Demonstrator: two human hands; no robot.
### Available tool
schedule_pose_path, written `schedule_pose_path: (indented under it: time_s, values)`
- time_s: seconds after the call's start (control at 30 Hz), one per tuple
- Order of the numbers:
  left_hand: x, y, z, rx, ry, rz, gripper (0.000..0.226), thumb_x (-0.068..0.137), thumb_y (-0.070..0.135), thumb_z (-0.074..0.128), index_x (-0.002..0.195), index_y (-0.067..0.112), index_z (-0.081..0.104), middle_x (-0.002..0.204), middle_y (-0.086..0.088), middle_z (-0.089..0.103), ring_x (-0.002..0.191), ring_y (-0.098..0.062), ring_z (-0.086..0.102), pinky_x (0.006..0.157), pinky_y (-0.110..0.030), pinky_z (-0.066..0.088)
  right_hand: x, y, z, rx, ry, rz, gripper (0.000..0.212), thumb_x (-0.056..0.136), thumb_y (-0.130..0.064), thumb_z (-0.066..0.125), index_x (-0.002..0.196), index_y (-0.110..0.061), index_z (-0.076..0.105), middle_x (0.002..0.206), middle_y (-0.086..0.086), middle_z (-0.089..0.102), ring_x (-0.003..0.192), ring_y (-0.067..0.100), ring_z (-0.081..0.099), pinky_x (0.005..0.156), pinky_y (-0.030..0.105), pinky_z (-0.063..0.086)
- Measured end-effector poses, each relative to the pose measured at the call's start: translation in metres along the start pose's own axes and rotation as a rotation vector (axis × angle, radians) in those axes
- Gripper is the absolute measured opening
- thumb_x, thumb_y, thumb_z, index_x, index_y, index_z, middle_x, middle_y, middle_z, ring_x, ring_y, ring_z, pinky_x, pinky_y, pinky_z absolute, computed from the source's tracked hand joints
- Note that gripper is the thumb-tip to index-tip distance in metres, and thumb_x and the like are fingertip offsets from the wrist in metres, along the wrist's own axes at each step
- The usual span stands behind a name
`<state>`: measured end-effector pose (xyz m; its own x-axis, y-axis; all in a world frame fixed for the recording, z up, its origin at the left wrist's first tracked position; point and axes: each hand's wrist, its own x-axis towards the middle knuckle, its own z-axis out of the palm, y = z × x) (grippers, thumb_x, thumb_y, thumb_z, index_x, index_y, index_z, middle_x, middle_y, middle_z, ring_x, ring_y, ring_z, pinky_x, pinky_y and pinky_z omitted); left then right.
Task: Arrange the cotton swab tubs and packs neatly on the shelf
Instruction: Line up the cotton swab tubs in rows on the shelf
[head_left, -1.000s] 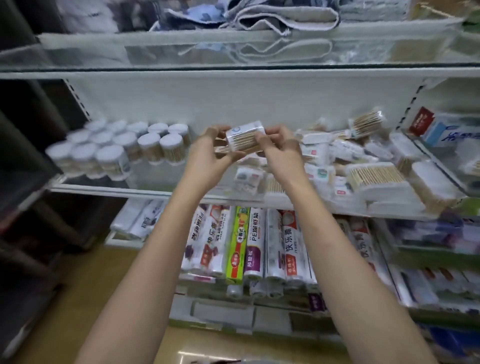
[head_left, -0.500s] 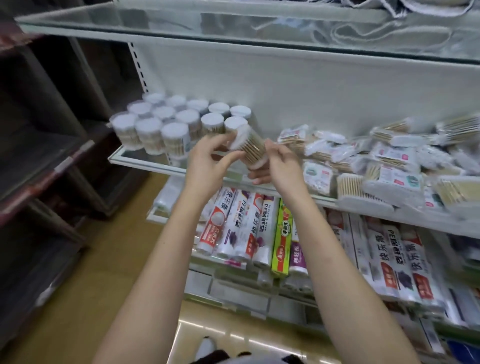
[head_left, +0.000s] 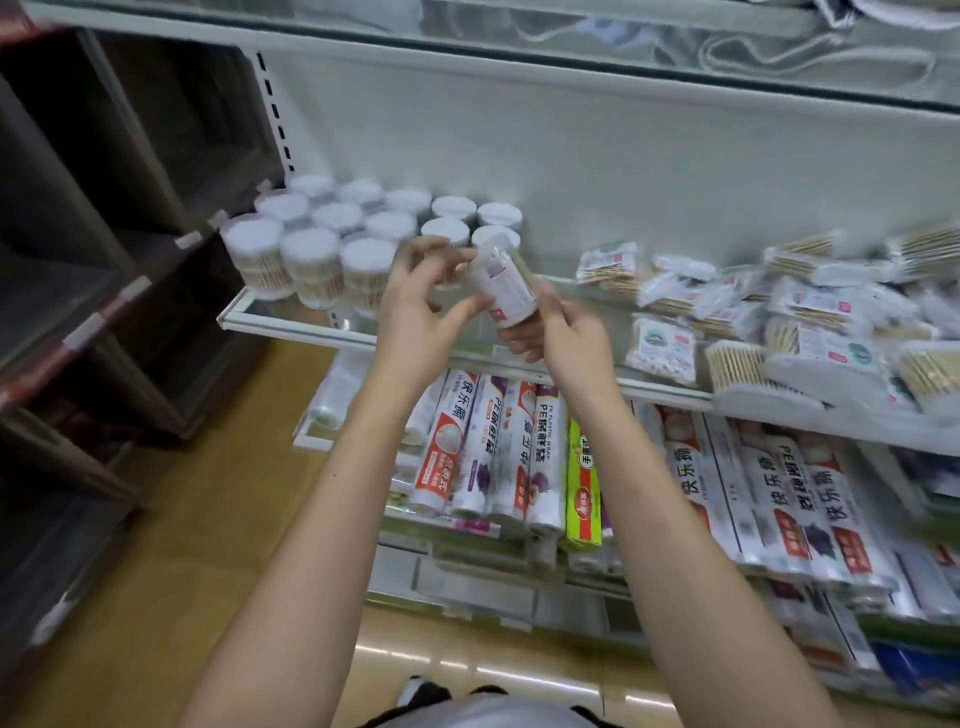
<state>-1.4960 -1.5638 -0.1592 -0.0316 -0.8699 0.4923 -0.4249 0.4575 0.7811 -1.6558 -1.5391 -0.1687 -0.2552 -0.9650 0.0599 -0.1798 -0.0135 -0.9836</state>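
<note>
A round cotton swab tub (head_left: 501, 283) with a white label is tilted in the air above the shelf's front edge. My left hand (head_left: 423, 312) grips its left side with curled fingers. My right hand (head_left: 563, 338) holds its lower right end from below. Just behind it, several upright tubs (head_left: 332, 244) with white lids stand in rows at the left of the glass shelf (head_left: 280, 325). Flat cotton swab packs (head_left: 779, 306) lie in a loose heap on the right part of the same shelf.
Rolls of plastic wrap (head_left: 498, 452) fill the shelf below. Another glass shelf (head_left: 571, 47) runs overhead. Dark wooden cubbies (head_left: 93, 234) stand to the left. A wooden floor (head_left: 171, 545) lies below.
Both hands have carried the tub leftward from above the packs toward the rows of tubs and turned it more upright. The view has swung left and down.
</note>
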Motion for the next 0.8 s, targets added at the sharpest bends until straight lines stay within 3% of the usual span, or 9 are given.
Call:
schedule_pose_path:
  time_s: [0.07, 0.13, 0.3, 0.4, 0.47, 0.53, 0.67, 0.8]
  values:
    - [0.005, -0.004, 0.000, -0.060, -0.035, 0.032, 0.031, 0.083, 0.023, 0.078, 0.113, 0.019, 0.067, 0.127, 0.011, 0.056, 0.110, -0.003, 0.059, 0.092, -0.016, 0.048, 0.000, -0.001, 0.002, 0.015, 0.021, 0.024, 0.048, 0.107, -0.041, 0.037, 0.092, -0.011, 0.071, 0.072, 0.005, 0.076, 0.063, 0.014, 0.069, 0.060, 0.025, 0.051]
    - [0.009, -0.007, -0.002, -0.105, -0.050, 0.027, 0.027, 0.085, 0.024, 0.076, 0.109, 0.024, 0.064, 0.113, 0.018, 0.063, 0.106, 0.000, 0.060, 0.096, -0.032, 0.050, 0.000, -0.002, 0.004, 0.048, 0.028, 0.013, 0.048, 0.106, -0.043, 0.041, 0.094, -0.008, 0.072, 0.074, 0.008, 0.076, 0.063, 0.015, 0.067, 0.058, 0.024, 0.050]
    - [0.017, -0.014, -0.006, -0.136, -0.024, 0.023, 0.030, 0.084, 0.030, 0.075, 0.110, 0.019, 0.067, 0.109, 0.002, 0.066, 0.102, -0.012, 0.063, 0.093, -0.034, 0.051, -0.003, -0.003, 0.012, 0.039, -0.027, -0.072, 0.031, 0.101, -0.035, 0.056, 0.086, -0.011, 0.070, 0.076, 0.006, 0.075, 0.062, 0.008, 0.063, 0.059, 0.025, 0.048]
    - [0.025, -0.018, -0.011, -0.145, -0.074, 0.041, 0.034, 0.084, 0.029, 0.074, 0.117, 0.027, 0.068, 0.111, 0.001, 0.060, 0.104, -0.016, 0.063, 0.095, -0.035, 0.052, -0.003, -0.001, 0.019, 0.024, -0.020, -0.087, 0.036, 0.103, -0.038, 0.052, 0.089, -0.010, 0.070, 0.076, 0.007, 0.074, 0.063, 0.011, 0.063, 0.059, 0.026, 0.048]
    - [0.028, -0.019, -0.016, -0.203, -0.130, 0.033, 0.040, 0.084, 0.020, 0.075, 0.121, 0.032, 0.064, 0.112, -0.001, 0.054, 0.106, -0.019, 0.063, 0.094, -0.026, 0.052, -0.004, -0.003, 0.023, 0.037, 0.001, -0.084, 0.042, 0.103, -0.041, 0.049, 0.091, -0.007, 0.070, 0.075, 0.010, 0.072, 0.061, 0.012, 0.061, 0.058, 0.026, 0.048]
    - [0.031, -0.018, -0.019, -0.308, -0.181, 0.020, 0.041, 0.085, 0.008, 0.074, 0.120, 0.025, 0.063, 0.120, -0.003, 0.058, 0.112, -0.018, 0.063, 0.092, -0.019, 0.050, -0.004, -0.006, 0.025, 0.046, 0.020, -0.088, 0.043, 0.104, -0.043, 0.048, 0.088, -0.009, 0.069, 0.070, 0.007, 0.070, 0.059, 0.011, 0.060, 0.057, 0.025, 0.047]
    - [0.033, -0.016, -0.023, -0.411, -0.208, 0.000, 0.032, 0.083, 0.000, 0.075, 0.109, 0.009, 0.059, 0.124, 0.001, 0.065, 0.117, -0.012, 0.062, 0.097, -0.027, 0.050, 0.001, -0.010, 0.028, -0.032, 0.085, -0.107, 0.041, 0.104, -0.044, 0.047, 0.080, -0.018, 0.068, 0.065, -0.002, 0.070, 0.058, 0.005, 0.061, 0.059, 0.022, 0.047]
    - [0.034, -0.018, -0.023, -0.296, -0.216, -0.016, 0.029, 0.083, 0.009, 0.078, 0.103, 0.012, 0.057, 0.121, 0.004, 0.065, 0.110, -0.007, 0.065, 0.095, -0.031, 0.054, 0.005, -0.012, 0.021, -0.172, 0.149, -0.135, 0.031, 0.102, -0.045, 0.049, 0.081, -0.028, 0.065, 0.073, -0.006, 0.072, 0.071, 0.009, 0.068, 0.073, 0.039, 0.057]
